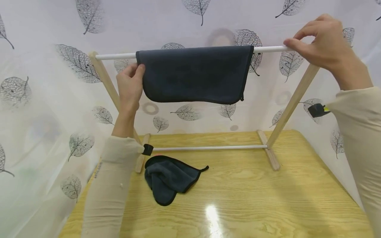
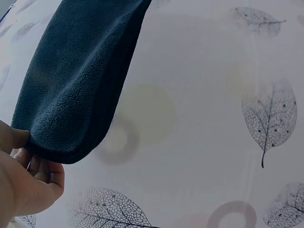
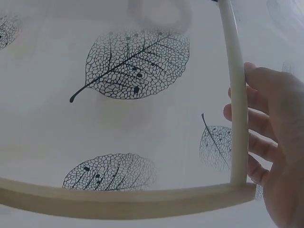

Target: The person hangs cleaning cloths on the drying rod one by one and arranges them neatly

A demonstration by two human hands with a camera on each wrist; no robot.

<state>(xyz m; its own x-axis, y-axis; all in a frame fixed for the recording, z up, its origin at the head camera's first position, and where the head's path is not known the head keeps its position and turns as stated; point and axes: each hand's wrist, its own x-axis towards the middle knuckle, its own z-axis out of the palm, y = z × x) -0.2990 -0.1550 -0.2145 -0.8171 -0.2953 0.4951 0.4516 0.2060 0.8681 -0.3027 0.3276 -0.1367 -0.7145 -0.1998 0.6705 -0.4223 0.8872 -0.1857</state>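
Note:
A dark grey towel (image 1: 196, 74) with black edging hangs folded over the white top rod (image 1: 119, 56) of a rack. My left hand (image 1: 130, 82) pinches its left edge just below the rod. In the left wrist view, the thumb lies on one side of the towel (image 2: 76, 90) and curled fingers show on the other. At the rod's right end, my right hand (image 1: 322, 43) grips the rod. Its thumb and fingers lie on opposite sides of the rod (image 3: 237, 109) in the right wrist view. A second dark grey towel (image 1: 171, 178) lies crumpled on the table below.
Slanted wooden legs (image 1: 293, 105) hold up the rack, standing on wooden feet (image 1: 269, 152). A lower white rod (image 1: 208, 148) joins them near the wood-grain table (image 1: 253, 205). Behind hangs a pale curtain (image 1: 38, 132) printed with leaves.

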